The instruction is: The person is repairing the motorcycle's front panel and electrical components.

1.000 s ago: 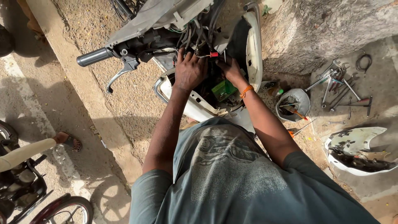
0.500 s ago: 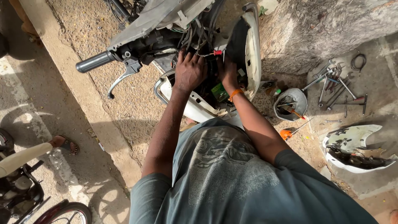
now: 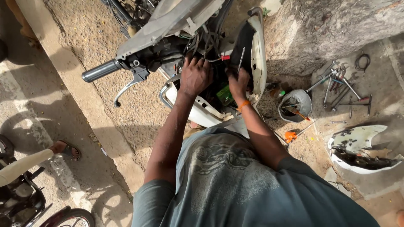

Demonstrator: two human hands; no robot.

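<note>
A scooter (image 3: 176, 25) stands in front of me with its front cover off, so a bundle of dark wires (image 3: 206, 44) is exposed. My left hand (image 3: 195, 76) is pushed into the wires below the handlebar, and its fingertips are hidden among them. My right hand (image 3: 238, 84), with an orange band on the wrist, reaches in beside the white front panel (image 3: 257, 54). It is closed around a thin metal tool (image 3: 242, 59) that points up. A green part (image 3: 225, 94) sits between my wrists.
Spanners and other tools (image 3: 343, 86) lie on the ground at right, beside a grey bowl (image 3: 294, 105), an orange-handled screwdriver (image 3: 291, 135) and a loose white body panel (image 3: 362, 147). The handlebar grip (image 3: 101, 70) juts left. Another person's sandalled foot (image 3: 65, 149) and a second bike (image 3: 25, 197) are at lower left.
Both hands stay inside the scooter's front. My right hand has shifted a little closer to the white panel. The view has drifted slightly.
</note>
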